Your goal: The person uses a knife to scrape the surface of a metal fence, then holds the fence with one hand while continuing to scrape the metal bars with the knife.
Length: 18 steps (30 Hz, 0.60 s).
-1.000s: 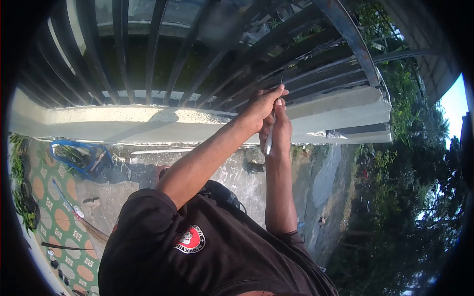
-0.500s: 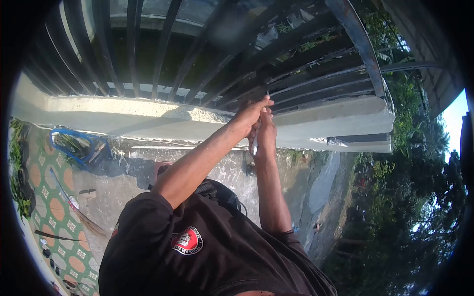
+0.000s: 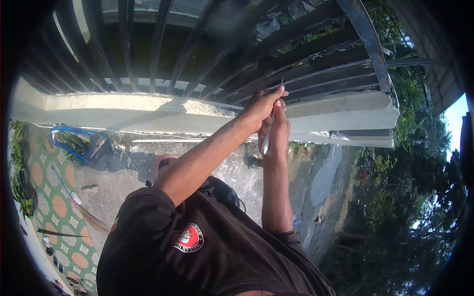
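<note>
My left hand (image 3: 263, 106) and my right hand (image 3: 280, 126) are close together in front of the wall's ledge, fingers closed round one slim tool (image 3: 266, 142). Its pale, silvery handle sticks out below the hands, and a thin dark point shows above my left fingers. The fingers cover its middle, so its exact kind cannot be made out. Just beyond the tip run the dark bars (image 3: 316, 74) of a metal fence, set above the pale concrete ledge (image 3: 340, 109).
A rusty post (image 3: 374, 44) bounds the fence on the right. Down to the left are a blue frame (image 3: 74, 130), a broom (image 3: 91, 217) and patterned floor tiles (image 3: 59, 206). Trees (image 3: 395, 212) fill the right side.
Both hands, still closed round the slim tool, have shifted slightly to the right along the fence. The tool's thin tip now shows more clearly above the fingers.
</note>
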{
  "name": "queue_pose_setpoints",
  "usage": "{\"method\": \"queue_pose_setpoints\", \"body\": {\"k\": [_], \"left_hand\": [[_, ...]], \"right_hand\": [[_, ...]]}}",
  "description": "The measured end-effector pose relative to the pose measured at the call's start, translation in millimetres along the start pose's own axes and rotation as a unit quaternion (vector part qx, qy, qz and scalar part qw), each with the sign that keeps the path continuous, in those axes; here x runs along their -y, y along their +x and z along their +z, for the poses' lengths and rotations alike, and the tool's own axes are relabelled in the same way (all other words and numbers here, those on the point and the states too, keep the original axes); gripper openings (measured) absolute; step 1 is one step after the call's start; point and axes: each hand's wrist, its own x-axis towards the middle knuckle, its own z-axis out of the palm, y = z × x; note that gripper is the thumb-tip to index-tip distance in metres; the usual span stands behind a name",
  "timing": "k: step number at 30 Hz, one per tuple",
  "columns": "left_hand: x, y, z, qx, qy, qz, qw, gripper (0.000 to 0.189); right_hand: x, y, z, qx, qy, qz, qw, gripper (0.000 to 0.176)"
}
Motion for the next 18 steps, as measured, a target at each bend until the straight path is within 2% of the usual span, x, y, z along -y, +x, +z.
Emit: {"method": "queue_pose_setpoints", "body": {"k": [3, 5, 6, 7, 10, 14, 18], "left_hand": [[14, 16, -11, 0.002, -0.016, 0.017, 1.0, 0.051], [14, 18, -14, -0.002, 0.015, 0.008, 1.0, 0.051], [9, 14, -6, 0.007, 0.006, 0.02, 1.0, 0.051], [7, 10, 0, 0.018, -0.003, 0.03, 0.999, 0.05], [14, 17, -6, -0.009, 0.01, 0.016, 1.0, 0.049], [15, 20, -3, 0.015, -0.011, 0.034, 0.999, 0.049], [8, 12, -6, -0.039, -0.006, -0.016, 0.999, 0.05]], "right_hand": [[-6, 2, 3, -0.037, -0.042, 0.002, 0.998, 0.023], [-1, 1, 3, -0.019, -0.042, 0.028, 0.999, 0.021], [2, 0, 0, 0.017, -0.031, -0.012, 0.999, 0.021], [3, -1, -1, 0.015, -0.033, -0.012, 0.999, 0.021], [2, 4, -4, -0.008, -0.037, 0.043, 0.998, 0.024], [3, 2, -2, -0.01, -0.029, 0.003, 1.0, 0.026], [-1, 9, -7, 0.006, -0.039, 0.056, 0.998, 0.027]]}}
